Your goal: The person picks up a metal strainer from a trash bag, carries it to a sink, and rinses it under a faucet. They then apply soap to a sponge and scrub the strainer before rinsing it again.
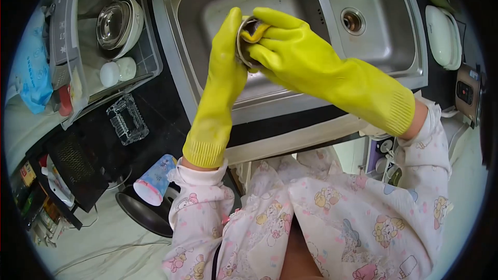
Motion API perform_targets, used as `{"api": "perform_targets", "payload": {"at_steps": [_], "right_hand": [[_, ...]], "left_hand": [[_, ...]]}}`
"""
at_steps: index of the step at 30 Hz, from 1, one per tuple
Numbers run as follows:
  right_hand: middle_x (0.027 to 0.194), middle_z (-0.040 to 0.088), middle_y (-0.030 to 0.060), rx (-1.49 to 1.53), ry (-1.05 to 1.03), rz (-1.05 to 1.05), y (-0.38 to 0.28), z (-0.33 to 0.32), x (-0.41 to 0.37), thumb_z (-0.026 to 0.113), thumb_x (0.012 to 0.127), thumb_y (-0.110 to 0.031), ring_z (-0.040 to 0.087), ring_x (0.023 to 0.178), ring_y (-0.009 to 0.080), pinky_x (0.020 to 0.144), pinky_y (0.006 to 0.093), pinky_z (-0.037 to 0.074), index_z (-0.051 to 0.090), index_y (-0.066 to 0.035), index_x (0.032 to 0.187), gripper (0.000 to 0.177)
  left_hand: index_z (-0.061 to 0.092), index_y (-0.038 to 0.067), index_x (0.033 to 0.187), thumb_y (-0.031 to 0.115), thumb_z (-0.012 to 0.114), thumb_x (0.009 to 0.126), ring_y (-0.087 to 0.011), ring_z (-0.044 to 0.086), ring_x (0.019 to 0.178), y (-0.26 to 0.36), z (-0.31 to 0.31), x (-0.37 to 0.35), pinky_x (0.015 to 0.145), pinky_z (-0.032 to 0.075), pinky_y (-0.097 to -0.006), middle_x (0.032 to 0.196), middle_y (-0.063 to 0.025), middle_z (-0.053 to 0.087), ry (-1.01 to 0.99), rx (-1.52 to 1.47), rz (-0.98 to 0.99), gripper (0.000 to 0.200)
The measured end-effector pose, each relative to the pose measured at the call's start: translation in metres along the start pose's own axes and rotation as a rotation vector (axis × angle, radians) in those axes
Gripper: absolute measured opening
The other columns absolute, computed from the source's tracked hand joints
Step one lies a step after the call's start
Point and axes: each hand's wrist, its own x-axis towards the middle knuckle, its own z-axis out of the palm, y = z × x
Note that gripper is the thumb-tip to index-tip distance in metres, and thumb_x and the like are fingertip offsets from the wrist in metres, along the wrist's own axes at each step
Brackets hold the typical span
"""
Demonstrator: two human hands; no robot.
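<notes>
Both of my hands wear long yellow rubber gloves above the large basin of a steel sink (207, 13). My left hand (228, 46) is wrapped around the side of a round metal cup (240, 52), whose opening is tilted to the right. The fingers of my right hand (288, 41) reach into that opening, pressing an orange-yellow cloth (255, 36) against the inside. The glove hides part of the cloth, and the cup's far side is mostly covered by my hands.
To the right is a smaller basin with a drain (353, 21). A clear bin (150, 46) at left holds nested bowls (122, 23) and white-lidded jars (118, 71). A clear plastic rack (127, 119) lies on the black counter. A white dish (442, 36) sits far right.
</notes>
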Motion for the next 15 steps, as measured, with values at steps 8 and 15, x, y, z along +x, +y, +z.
{"api": "perform_targets", "payload": {"at_steps": [8, 15], "right_hand": [[0.112, 0.06, 0.0089, -0.298, 0.033, -0.352, 0.016, -0.006, 0.009, 0.066, 0.077, -0.014, 0.058, 0.105, 0.0237, 0.103, 0.039, 0.037, 0.056, -0.008, 0.108, 0.033], [0.106, 0.062, 0.0116, 0.148, -0.131, -0.178, 0.012, -0.024, 0.006, 0.066, 0.074, -0.006, 0.057, 0.108, 0.0252, 0.103, 0.0382, 0.04, 0.054, -0.002, 0.114, 0.043]], "left_hand": [[0.062, 0.003, 0.094, 0.045, 0.048, 0.091, -0.0249, 0.061, 0.069, -0.003, -0.046, 0.036, 0.055, 0.05, -0.0405, 0.083, -0.011, 0.063, -0.526, -0.362, -0.474, 0.044], [0.062, 0.002, 0.099, 0.043, 0.046, 0.092, -0.0248, 0.064, 0.078, 0.003, -0.009, 0.017, 0.066, 0.053, -0.033, 0.09, -0.0127, 0.065, -0.05, -0.061, -0.17, 0.045]]}}
